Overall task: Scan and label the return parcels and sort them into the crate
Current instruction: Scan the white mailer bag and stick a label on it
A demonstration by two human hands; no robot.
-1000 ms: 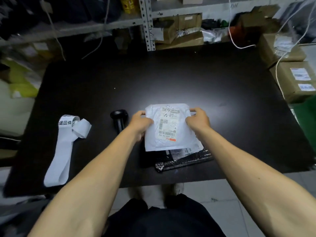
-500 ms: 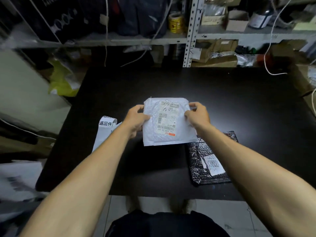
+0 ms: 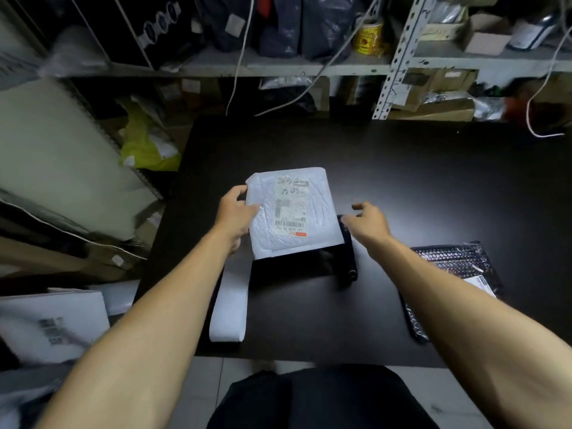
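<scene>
The left hand (image 3: 235,212) pinches the left edge of the white padded parcel (image 3: 291,212), held label-up above the tabletop (image 3: 433,187). The right hand (image 3: 368,226), fingers loosely spread and empty, hovers just right of the parcel over the black scanner (image 3: 348,258). It looks light, soft and floppy; an edge grip should suffice.

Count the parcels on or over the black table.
2. A white mailer held in the left hand above the table; a black bubble mailer lying at the right, partly behind the forearm. More may be hidden.
</scene>
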